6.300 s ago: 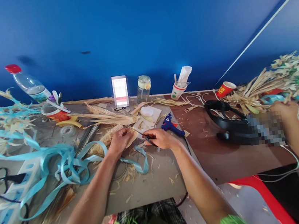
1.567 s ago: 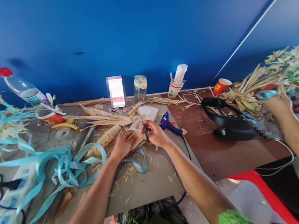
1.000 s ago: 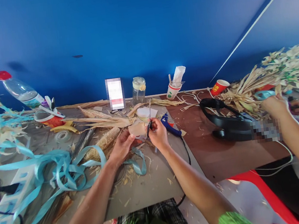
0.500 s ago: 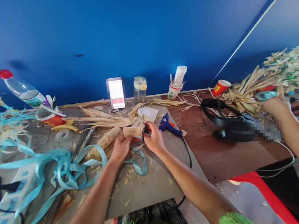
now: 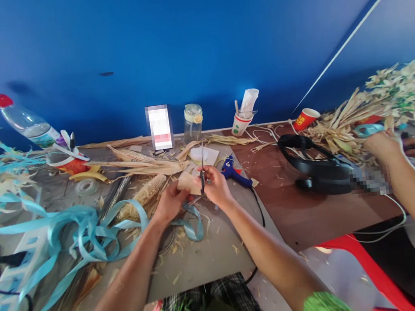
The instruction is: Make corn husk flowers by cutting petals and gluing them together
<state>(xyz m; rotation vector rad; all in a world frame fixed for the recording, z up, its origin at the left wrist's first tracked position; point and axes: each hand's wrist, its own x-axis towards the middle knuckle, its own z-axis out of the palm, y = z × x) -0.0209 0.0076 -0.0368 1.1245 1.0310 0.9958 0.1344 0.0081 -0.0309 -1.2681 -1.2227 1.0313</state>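
Between the fingers of my left hand (image 5: pixel 171 202) is a pale piece of corn husk (image 5: pixel 190 183), its flat face turned up. My right hand (image 5: pixel 215 187) is closed round the dark handles of a pair of scissors (image 5: pixel 202 174), whose blades point away from me at the husk's right edge. Below my hands a light-blue ribbon (image 5: pixel 195 228) curls on the table. Left of my left hand lies a corn cob (image 5: pixel 151 191). A blue glue gun (image 5: pixel 233 171) rests just right of my right hand.
Long dried husks (image 5: pixel 147 164) lie behind my hands, near a clear jar (image 5: pixel 192 124) and a propped phone (image 5: pixel 160 127). Heaped ribbon (image 5: pixel 84 238) and a power strip (image 5: pixel 14 283) are at left. A black headset (image 5: pixel 320 171) and a co-worker's arm (image 5: pixel 404 170) are at right.
The husk piece has turned and shows a broader face. My right hand and the scissors have rotated slightly, and the blades now stand beside the husk's edge.
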